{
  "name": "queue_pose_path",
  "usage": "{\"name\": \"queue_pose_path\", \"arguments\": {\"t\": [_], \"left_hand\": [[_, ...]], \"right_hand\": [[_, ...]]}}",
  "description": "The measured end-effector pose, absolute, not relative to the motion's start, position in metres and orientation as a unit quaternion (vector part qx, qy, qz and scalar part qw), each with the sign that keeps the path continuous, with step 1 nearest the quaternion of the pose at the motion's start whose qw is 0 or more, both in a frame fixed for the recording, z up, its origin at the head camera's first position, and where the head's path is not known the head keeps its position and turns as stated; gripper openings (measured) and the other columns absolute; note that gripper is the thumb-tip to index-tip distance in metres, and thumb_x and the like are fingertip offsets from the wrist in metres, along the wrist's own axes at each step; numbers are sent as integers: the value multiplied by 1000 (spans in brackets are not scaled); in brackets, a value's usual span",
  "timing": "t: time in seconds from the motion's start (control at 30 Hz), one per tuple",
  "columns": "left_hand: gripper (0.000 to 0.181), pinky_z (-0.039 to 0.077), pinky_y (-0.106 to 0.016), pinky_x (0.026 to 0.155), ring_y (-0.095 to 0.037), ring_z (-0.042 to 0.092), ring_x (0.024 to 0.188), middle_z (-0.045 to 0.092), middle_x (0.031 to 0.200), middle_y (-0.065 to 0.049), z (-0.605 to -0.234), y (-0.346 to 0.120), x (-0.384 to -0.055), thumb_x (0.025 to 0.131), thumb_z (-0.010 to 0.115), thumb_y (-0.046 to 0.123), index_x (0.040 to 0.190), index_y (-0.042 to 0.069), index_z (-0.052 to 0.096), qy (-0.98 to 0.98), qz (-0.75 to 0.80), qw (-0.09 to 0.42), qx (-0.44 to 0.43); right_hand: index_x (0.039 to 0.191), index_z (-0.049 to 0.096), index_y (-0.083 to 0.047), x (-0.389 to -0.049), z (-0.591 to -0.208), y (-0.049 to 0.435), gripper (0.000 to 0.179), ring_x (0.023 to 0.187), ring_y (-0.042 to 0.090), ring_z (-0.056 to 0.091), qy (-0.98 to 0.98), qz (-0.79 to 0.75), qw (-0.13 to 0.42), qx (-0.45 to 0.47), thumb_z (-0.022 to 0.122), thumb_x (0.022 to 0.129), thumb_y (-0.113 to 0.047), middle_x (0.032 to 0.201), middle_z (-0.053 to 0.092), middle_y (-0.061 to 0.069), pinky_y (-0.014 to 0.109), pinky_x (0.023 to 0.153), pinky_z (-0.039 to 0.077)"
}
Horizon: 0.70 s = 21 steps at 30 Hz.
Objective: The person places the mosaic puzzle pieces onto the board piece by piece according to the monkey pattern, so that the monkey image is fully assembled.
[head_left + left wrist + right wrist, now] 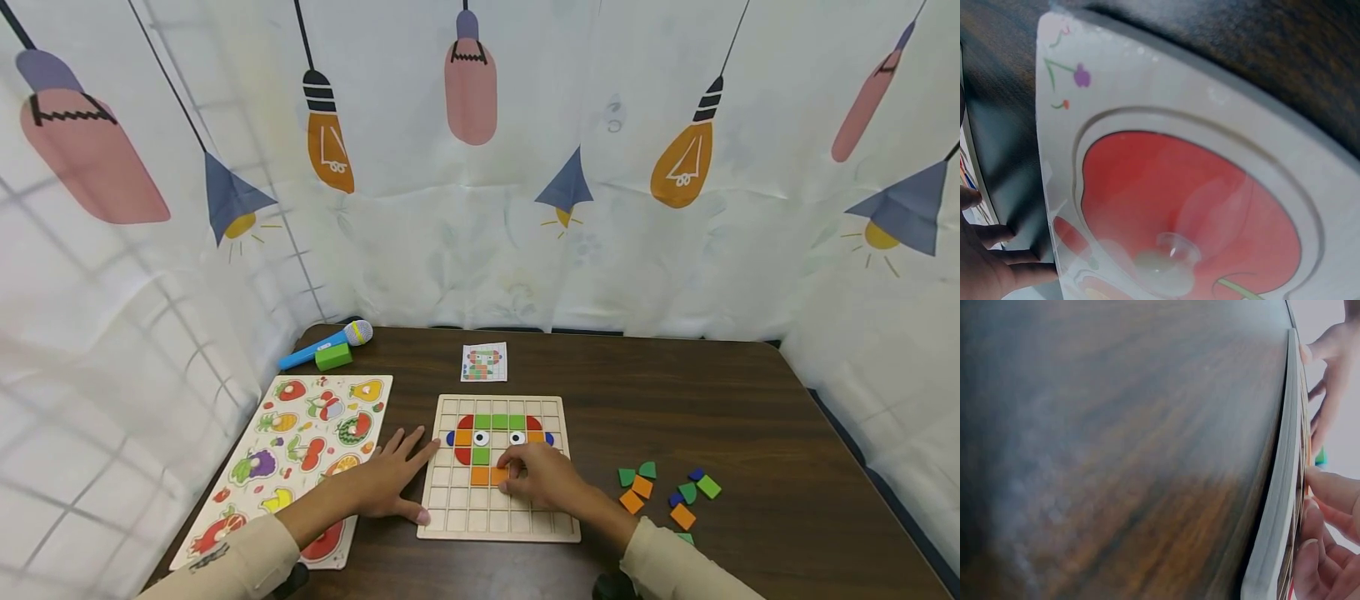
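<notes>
A wooden grid board point(451, 521) lies in the middle of the table, with colored tiles set in it as a face with two eye pieces. My right hand point(542, 477) is over it with curled fingers. Thumb and index finger pinch an orange square tile point(497, 477) in the grid, beside another orange square point(479, 476). Also in the right wrist view, those fingertips are right at the board's surface point(1272, 506). My left hand point(388, 479) is spread out, fingertips and thumb at the board's left edge; the left wrist view catches its fingers point(1019, 273) too.
Loose green, orange and blue tiles point(682, 517) lie to the right of the board. A small pattern card point(484, 375) is behind it. On the left is a fruit puzzle board point(251, 475), partly under my left forearm, with a toy microphone point(318, 348) and green block point(333, 357) beyond.
</notes>
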<state>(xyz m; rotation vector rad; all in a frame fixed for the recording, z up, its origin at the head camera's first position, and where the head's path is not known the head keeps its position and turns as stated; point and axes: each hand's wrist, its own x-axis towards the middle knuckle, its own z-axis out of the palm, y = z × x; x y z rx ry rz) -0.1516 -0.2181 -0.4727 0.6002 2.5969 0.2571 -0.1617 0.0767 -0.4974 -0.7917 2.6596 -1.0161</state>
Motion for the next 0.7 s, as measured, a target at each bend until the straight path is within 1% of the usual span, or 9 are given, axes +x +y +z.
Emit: {"name": "queue_pose_path", "arguments": {"t": [0.13, 0.37, 0.57, 0.7], "left_hand": [[106, 30, -71, 110, -55, 17, 149, 15, 166, -21, -475, -219, -151, 78, 70, 70, 160, 19, 25, 944, 96, 224, 221], [106, 30, -71, 109, -55, 16, 149, 15, 166, -21, -476, -220, -150, 78, 70, 70, 160, 19, 25, 944, 102, 221, 223], [107, 31, -72, 108, -56, 16, 148, 16, 165, -23, -473, -220, -149, 78, 71, 68, 160, 17, 25, 944, 103, 218, 226], [107, 31, -72, 108, -56, 16, 148, 16, 165, -23, -473, -220, -149, 78, 71, 69, 160, 17, 25, 943, 102, 219, 228]], "right_hand": [[101, 76, -10, -162, -497, 77, 19, 64, -1, 48, 895, -342, 86, -273, 81, 84, -17, 72, 58, -14, 19, 59, 40], [102, 77, -11, -161, -495, 75, 18, 63, 0, 46, 901, -324, 80, -277, 81, 85, -18, 73, 58, -14, 19, 59, 39], [107, 79, -13, -161, -492, 75, 21, 63, 1, 45, 900, -320, 95, -279, 79, 87, -20, 73, 57, -14, 19, 57, 37], [111, 78, -12, -163, -493, 80, 24, 67, 0, 48, 892, -325, 107, -295, 77, 89, -24, 77, 60, -14, 20, 60, 40]]}}
